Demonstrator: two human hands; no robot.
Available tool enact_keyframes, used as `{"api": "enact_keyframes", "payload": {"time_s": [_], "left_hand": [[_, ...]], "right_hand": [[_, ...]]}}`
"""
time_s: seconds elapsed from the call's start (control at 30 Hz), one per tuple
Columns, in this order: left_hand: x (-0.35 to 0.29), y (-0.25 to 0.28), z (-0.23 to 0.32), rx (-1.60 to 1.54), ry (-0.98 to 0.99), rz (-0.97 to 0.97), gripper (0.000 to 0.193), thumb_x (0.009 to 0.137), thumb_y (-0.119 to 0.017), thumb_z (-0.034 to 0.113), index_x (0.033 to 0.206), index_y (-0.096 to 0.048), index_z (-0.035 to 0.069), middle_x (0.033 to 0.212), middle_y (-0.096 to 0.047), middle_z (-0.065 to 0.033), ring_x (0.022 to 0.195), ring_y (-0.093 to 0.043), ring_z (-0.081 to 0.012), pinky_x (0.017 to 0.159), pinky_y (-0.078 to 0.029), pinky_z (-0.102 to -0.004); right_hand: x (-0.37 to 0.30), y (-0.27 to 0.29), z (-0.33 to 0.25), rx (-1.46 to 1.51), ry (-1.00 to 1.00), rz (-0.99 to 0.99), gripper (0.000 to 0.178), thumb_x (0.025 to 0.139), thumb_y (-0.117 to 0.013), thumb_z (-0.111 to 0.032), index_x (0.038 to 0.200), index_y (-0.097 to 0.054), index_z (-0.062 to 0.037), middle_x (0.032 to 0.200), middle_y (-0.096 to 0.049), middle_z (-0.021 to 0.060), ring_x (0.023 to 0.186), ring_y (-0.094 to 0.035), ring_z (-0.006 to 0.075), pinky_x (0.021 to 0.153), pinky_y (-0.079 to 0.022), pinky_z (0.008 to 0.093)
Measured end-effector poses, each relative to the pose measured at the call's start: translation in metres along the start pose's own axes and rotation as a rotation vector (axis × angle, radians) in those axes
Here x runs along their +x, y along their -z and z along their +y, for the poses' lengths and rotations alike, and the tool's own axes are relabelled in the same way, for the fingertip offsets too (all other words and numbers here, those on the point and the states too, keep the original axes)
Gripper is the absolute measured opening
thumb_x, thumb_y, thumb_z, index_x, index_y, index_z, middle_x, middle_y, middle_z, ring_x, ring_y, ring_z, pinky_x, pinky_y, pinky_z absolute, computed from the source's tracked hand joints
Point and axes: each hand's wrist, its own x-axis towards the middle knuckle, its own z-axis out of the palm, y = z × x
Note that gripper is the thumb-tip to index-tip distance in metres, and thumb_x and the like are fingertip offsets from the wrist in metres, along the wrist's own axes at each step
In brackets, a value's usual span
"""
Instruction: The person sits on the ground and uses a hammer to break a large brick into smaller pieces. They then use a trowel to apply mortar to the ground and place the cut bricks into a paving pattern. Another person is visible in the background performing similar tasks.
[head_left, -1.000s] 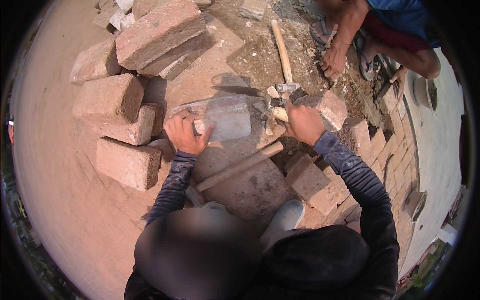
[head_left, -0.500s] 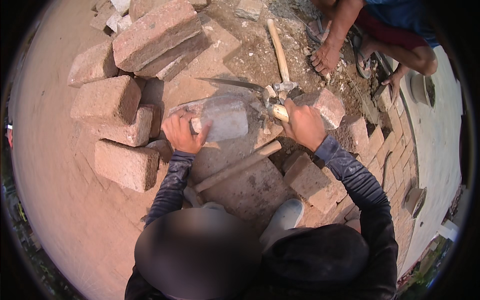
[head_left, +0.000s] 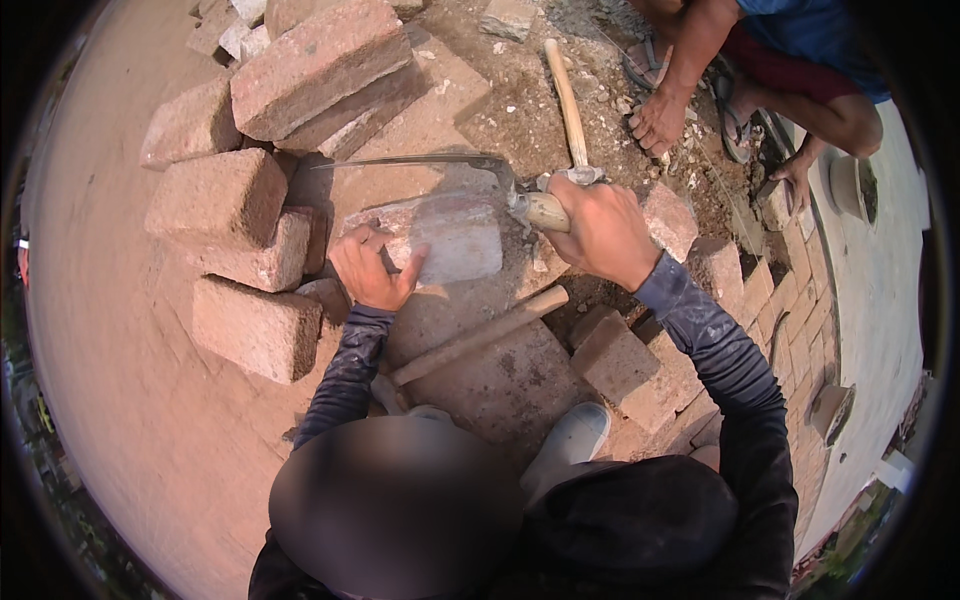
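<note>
My right hand is wrapped round the wooden handle of a trowel. Its long blade, seen nearly edge-on, points left above the far side of a paving block. That greyish-pink block lies flat before me, partly in shadow. At its left end, my left hand grips it, thumb and fingers apart on the surface. Just beyond my right hand lies a hammer with a wooden handle, its head partly covered by the hand. Nearer me is another wooden-handled tool.
Reddish blocks are piled on the left. More blocks lie at right beside laid pavers. At the far right another person's hand rests near the broken soil; their other hand touches a block by the kerb.
The trowel has swung so its blade lies farther left and more level, and my right hand has shifted slightly up. A small pale piece by my left fingers no longer shows.
</note>
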Motion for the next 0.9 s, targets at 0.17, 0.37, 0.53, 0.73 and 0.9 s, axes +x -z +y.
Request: {"api": "enact_keyframes", "payload": {"time_s": [0.17,0.37,0.53,0.73,0.9], "left_hand": [[-0.003,-0.005,-0.002,-0.03,-0.003,-0.002,0.051,0.074,-0.085,0.043,0.101,-0.059,0.008,0.104,-0.055,-0.0137,0.097,-0.051,-0.0345,0.087,-0.037,-0.0461],[-0.002,-0.004,-0.004,0.001,-0.005,0.005,0.051,0.074,-0.085,0.043,0.101,-0.059,0.009,0.104,-0.055,-0.0125,0.097,-0.051,-0.0337,0.086,-0.037,-0.0457],[-0.003,-0.005,-0.003,-0.01,-0.018,0.018,0.05,0.074,-0.085,0.043,0.101,-0.06,0.01,0.105,-0.055,-0.0124,0.097,-0.051,-0.0336,0.086,-0.038,-0.0455],[0.002,-0.002,-0.001,-0.021,-0.009,-0.003,0.052,0.074,-0.085,0.04,0.105,-0.057,0.008,0.103,-0.056,-0.0131,0.096,-0.051,-0.0332,0.088,-0.038,-0.0453],[0.001,-0.003,-0.002,-0.034,-0.018,0.003,0.052,0.075,-0.085,0.039,0.104,-0.057,0.008,0.102,-0.056,-0.0133,0.095,-0.051,-0.0332,0.087,-0.038,-0.0451]], "right_hand": [[0.003,-0.027,0.02,-0.109,0.005,-0.161,0.025,0.072,-0.069,-0.009,0.092,-0.058,0.0002,0.06,-0.061,0.0188,0.06,-0.066,0.0388,0.058,-0.052,0.0471],[0.026,-0.005,0.002,0.072,0.111,0.037,0.024,0.072,-0.066,-0.007,0.093,-0.058,0.0002,0.064,-0.064,0.017,0.063,-0.067,0.0388,0.06,-0.052,0.047],[0.024,-0.028,0.023,0.03,0.079,-0.196,0.029,0.076,-0.067,-0.014,0.099,-0.055,-0.0007,0.072,-0.065,0.0169,0.066,-0.066,0.0392,0.059,-0.051,0.0484],[0.032,-0.018,0.008,0.011,0.088,-0.001,0.03,0.076,-0.072,-0.017,0.095,-0.052,-0.005,0.063,-0.061,0.016,0.065,-0.065,0.04,0.059,-0.049,0.0486],[0.034,-0.033,0.022,-0.119,0.113,-0.146,0.034,0.076,-0.073,-0.016,0.1,-0.052,-0.0044,0.064,-0.062,0.0169,0.066,-0.066,0.0392,0.06,-0.051,0.0479]]}}
